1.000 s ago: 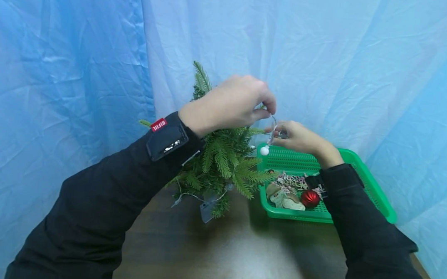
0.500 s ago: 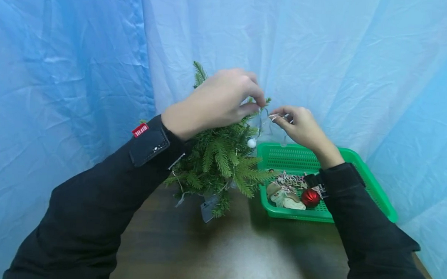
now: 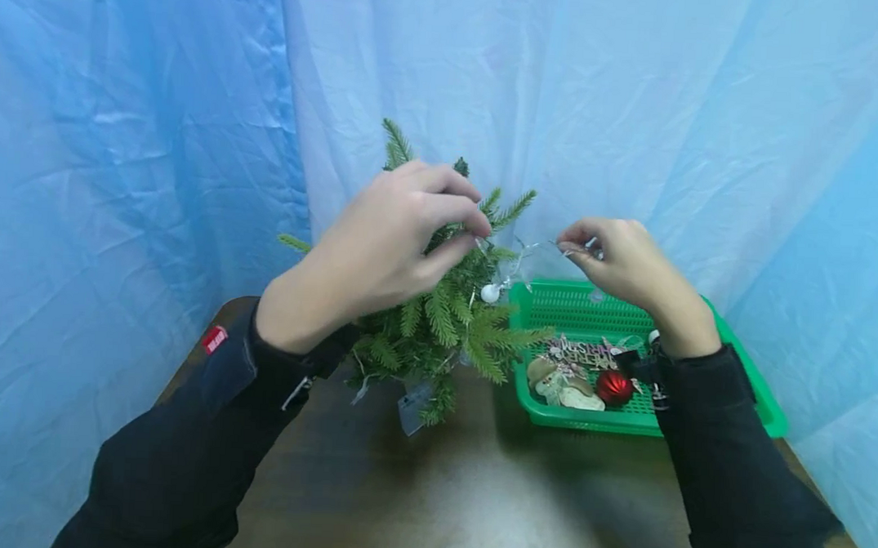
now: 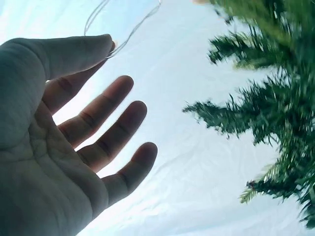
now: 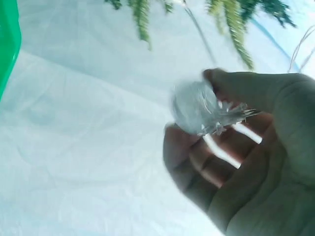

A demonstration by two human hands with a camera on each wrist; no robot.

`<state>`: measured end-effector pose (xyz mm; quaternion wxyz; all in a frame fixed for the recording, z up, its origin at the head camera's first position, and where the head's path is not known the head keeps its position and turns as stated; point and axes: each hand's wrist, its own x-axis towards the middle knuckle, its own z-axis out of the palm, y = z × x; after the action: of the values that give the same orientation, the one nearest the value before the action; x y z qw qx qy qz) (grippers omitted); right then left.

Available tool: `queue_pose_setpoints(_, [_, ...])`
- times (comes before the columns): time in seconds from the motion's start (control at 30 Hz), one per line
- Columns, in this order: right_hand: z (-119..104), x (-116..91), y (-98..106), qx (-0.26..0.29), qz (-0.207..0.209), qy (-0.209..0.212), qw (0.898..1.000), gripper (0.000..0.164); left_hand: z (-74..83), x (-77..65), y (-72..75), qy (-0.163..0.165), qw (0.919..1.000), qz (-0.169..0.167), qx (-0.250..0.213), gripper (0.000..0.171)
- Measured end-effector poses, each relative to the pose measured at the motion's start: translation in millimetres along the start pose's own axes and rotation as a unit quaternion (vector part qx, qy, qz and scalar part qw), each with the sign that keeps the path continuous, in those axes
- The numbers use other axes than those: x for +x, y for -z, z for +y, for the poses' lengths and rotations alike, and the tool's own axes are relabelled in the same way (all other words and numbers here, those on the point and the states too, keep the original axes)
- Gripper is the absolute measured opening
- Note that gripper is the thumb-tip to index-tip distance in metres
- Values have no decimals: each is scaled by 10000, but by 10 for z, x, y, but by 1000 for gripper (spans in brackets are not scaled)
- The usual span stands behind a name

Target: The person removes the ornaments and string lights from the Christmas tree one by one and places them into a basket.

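A small artificial Christmas tree (image 3: 440,319) stands on the table, with thin string lights on its lower branches. Between thumb and index finger my left hand (image 3: 377,243) pinches the light wire, in front of the tree's upper part; in the left wrist view a loop of the wire (image 4: 140,25) hangs at the fingertips, the other fingers spread. My right hand (image 3: 634,262), above the green basket, holds the bunched rest of the string lights, with a clear bulb (image 5: 191,107) at its fingertips. A white ball bulb (image 3: 490,293) hangs from the stretch between the hands.
The green basket (image 3: 594,425) stands right of the tree. Inside lie a red bauble (image 3: 614,387), glittery letter ornaments (image 3: 586,354) and pale ornaments (image 3: 579,399). A flat translucent piece (image 3: 413,409) hangs at the tree's base. Blue-white curtains (image 3: 564,108) enclose the table (image 3: 466,504).
My left hand has moved left and nearer, across the tree's front. The right hand has shifted right, so the hands are farther apart with wire stretched between them.
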<state>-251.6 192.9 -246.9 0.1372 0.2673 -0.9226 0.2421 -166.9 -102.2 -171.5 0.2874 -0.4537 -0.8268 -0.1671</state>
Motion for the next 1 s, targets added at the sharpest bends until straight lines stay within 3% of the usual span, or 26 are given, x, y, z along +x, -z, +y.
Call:
queue_pose_setpoints(0.17, [10,-225,-12,-624,13,128,9980,16,158,-300,-127,-438,9980,439,132,7])
queue_pose_setpoints(0.27, [1,-311,-109,-673,554,302,9957,13,278,-496,-224,-461,9975,463,251,7])
queue_pose_setpoints(0.37, [-28,-349,-260,-343,1421,398,9885,13,385,-687,-315,-251,9976,564,325,10])
queue_pose_setpoints(0.5, [-55,-347,-466,121,2396,494,9695,15,488,-920,-453,167,9961,822,266,14])
queue_pose_setpoints(0.67, [-87,-330,-622,394,2829,359,9577,16,506,-1217,-662,814,9935,787,68,12])
queue_pose_setpoints(0.73, [-105,-350,-648,477,2670,187,9623,17,473,-1309,-758,1095,9920,628,94,11])
queue_pose_setpoints(0.8, [-116,-380,-665,577,2232,-67,9730,21,428,-1374,-854,1259,9907,497,147,10])
queue_pose_setpoints(0.9, [-125,-394,-680,665,1176,-470,9897,33,377,-1419,-962,1304,9903,444,181,10])
queue_pose_setpoints(1.0, [-124,-322,-691,656,134,-732,9951,47,350,-1431,-1017,1231,9907,568,148,12])
